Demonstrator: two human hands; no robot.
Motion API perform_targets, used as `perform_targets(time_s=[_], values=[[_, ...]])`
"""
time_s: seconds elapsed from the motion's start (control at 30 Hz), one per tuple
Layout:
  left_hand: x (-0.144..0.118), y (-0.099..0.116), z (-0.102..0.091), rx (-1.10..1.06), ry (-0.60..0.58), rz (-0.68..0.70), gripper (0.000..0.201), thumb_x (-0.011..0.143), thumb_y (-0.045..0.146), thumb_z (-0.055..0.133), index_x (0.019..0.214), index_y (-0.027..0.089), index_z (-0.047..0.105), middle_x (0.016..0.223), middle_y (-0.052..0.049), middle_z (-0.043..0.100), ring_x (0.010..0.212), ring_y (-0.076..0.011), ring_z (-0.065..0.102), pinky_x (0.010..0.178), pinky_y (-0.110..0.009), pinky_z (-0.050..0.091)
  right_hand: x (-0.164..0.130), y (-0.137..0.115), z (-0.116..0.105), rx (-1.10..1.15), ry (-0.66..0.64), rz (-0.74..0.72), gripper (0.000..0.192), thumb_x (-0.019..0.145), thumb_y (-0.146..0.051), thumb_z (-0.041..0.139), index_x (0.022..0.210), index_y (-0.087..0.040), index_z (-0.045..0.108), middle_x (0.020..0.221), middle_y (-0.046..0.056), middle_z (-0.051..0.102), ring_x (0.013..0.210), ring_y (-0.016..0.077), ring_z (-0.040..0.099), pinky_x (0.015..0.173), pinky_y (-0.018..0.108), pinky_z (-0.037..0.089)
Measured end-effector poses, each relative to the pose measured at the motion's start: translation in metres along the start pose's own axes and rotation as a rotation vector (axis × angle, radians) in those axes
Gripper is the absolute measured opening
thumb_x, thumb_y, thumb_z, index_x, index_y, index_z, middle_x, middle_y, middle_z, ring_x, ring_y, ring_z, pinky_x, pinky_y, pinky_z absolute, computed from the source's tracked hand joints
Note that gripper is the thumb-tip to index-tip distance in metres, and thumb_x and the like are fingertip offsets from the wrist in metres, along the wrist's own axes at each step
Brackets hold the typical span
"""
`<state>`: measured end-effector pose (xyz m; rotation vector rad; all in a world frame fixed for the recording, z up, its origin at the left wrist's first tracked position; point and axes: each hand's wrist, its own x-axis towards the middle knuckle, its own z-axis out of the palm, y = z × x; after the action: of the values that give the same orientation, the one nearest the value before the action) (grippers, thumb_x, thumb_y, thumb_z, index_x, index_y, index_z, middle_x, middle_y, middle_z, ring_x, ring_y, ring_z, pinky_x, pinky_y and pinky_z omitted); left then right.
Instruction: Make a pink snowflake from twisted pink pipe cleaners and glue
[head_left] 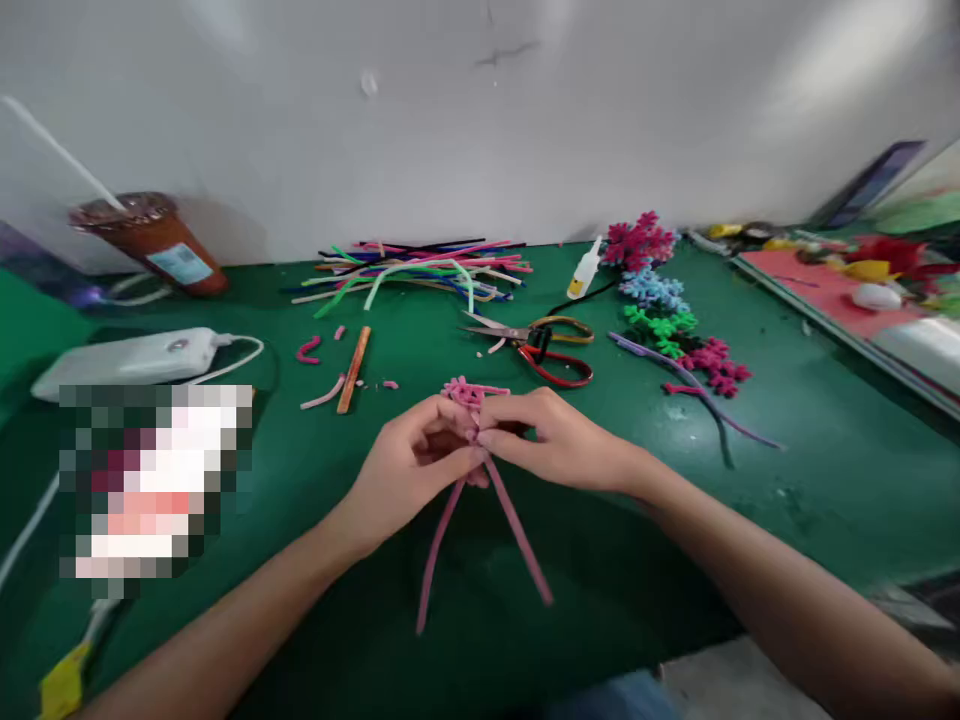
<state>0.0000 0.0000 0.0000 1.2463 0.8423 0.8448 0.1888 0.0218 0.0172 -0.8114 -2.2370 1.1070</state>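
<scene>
While a cup (154,243) with a straw and a white power bank (131,358) sit far left on the green bench (825,470), a brown stick (353,369) and pink scraps (308,349) lie nearer the middle. Behind, a heap of coloured pipe cleaners (416,268) rests by the wall, well apart from the hands. At the centre the left hand (405,465) and right hand (551,440) each pinch, grip clenched, a pink pipe cleaner (480,470); scissors (536,345), a glue bottle (583,270) and fuzzy flowers (664,300) lie beyond to the right.
</scene>
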Motion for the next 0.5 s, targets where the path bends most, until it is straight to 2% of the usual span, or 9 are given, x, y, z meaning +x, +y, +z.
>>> perform_targets(time_s=[0.13, 0.3, 0.5], values=[[0.0, -0.004, -0.005, -0.089, -0.052, 0.014, 0.008, 0.083, 0.016, 0.064, 0.086, 0.016, 0.056, 0.078, 0.002, 0.062, 0.063, -0.0088, 0.064, 0.063, -0.021, 0.051, 0.002, -0.001, 0.008, 0.005, 0.098, 0.013, 0.019, 0.081, -0.01, 0.048, 0.063, -0.016, 0.045, 0.059, -0.005, 0.042, 0.058, 0.0072, 0.034, 0.055, 0.019, 0.029], [-0.001, -0.006, -0.002, -0.169, -0.052, 0.008, 0.019, 0.074, 0.007, 0.07, 0.081, 0.016, 0.056, 0.071, 0.006, 0.058, 0.059, -0.0045, 0.058, 0.058, -0.014, 0.048, 0.0, 0.0, 0.017, 0.041, 0.192, -0.075, 0.021, 0.076, -0.011, 0.051, 0.058, -0.017, 0.042, 0.052, -0.006, 0.037, 0.051, 0.0055, 0.029, 0.049, 0.018, 0.026], [-0.002, -0.005, -0.004, -0.345, -0.245, -0.033, 0.015, 0.076, 0.011, 0.071, 0.075, 0.013, 0.056, 0.069, 0.004, 0.057, 0.056, -0.0029, 0.056, 0.054, -0.012, 0.047, -0.005, -0.005, 0.024, -0.058, 0.249, -0.285, 0.02, 0.072, -0.009, 0.051, 0.056, -0.016, 0.04, 0.052, -0.006, 0.038, 0.05, 0.0046, 0.028, 0.05, 0.018, 0.027]])
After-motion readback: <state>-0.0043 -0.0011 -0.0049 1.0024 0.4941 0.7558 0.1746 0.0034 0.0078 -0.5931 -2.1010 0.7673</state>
